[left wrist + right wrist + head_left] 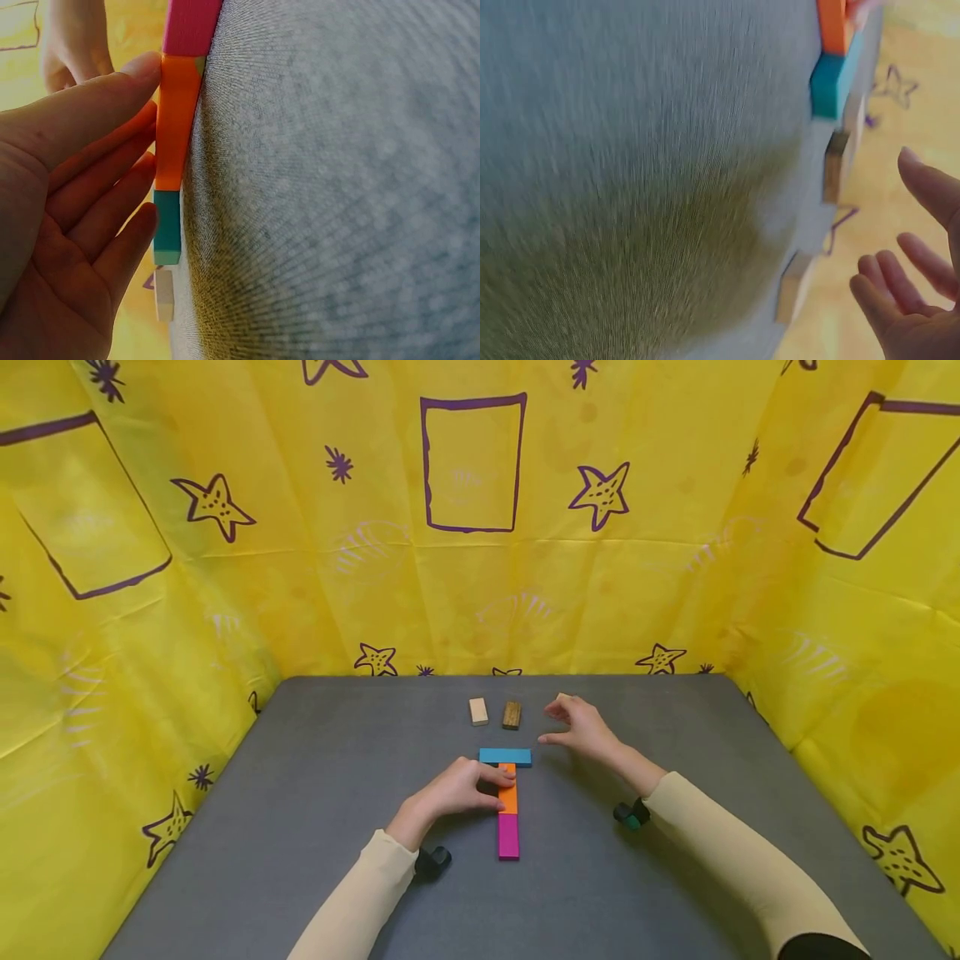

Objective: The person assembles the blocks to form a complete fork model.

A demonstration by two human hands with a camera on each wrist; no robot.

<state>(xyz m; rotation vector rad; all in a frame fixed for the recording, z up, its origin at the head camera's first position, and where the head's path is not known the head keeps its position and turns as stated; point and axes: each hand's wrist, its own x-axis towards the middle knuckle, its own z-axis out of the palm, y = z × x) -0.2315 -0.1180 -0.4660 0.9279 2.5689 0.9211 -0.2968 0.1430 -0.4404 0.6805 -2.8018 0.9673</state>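
Observation:
A blue block (505, 757) lies crosswise at the far end of an orange block (508, 797), and a magenta block (508, 837) continues the line toward me, forming a T. My left hand (461, 789) touches the orange block from the left, its thumb and fingertips resting on the top face; in the left wrist view the fingers (112, 180) look mostly straight. Above the table, right of the blue block, my right hand (581, 727) holds nothing, with thumb and fingers (922, 270) apart. Just behind it a pale wooden block (794, 289) is partly hidden in the head view.
Beyond the T lie a pale wooden block (478, 712) and a dark brown wooden block (512, 715). The grey table (337, 735) is bordered by a yellow patterned curtain (480, 585) at the back and both sides.

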